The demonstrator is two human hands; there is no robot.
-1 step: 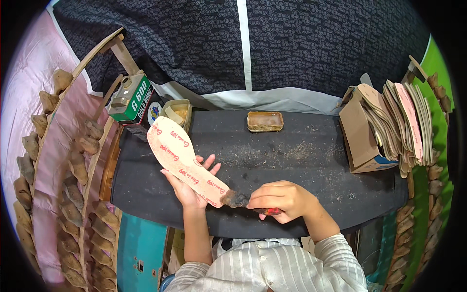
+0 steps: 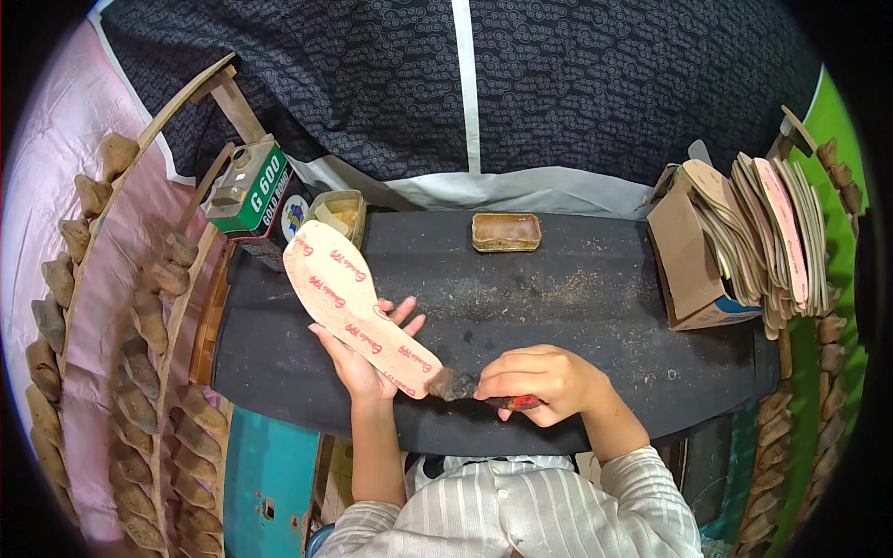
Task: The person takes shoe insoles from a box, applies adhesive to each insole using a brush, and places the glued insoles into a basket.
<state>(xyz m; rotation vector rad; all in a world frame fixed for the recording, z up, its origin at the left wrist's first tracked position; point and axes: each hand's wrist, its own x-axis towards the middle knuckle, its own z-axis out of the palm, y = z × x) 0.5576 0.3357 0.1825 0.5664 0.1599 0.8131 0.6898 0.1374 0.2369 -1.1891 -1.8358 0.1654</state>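
A pale pinkish shoe insole point(image 2: 337, 296) with red printing slants over the left half of the dark table, its narrow heel end toward my right hand. My left hand point(image 2: 361, 370) grips it from below, thumb along the left edge and fingertips showing past the right edge. In my closed right hand point(image 2: 544, 381) is a brush point(image 2: 453, 384) with dark, shaggy bristles and a red handle, partly hidden by the fingers. Its bristles touch the heel end of the insole.
A green-topped metal can point(image 2: 251, 195) and a yellowish tub point(image 2: 352, 206) stand at the far left. A small rectangular dish point(image 2: 506, 232) sits at the back. At right, a cardboard box point(image 2: 690, 265) holds many insoles. Racks of shoe lasts point(image 2: 139, 367) flank both sides.
The insole has shifted very slightly right and down with my left hand. The brush stays at its heel end with barely any movement.
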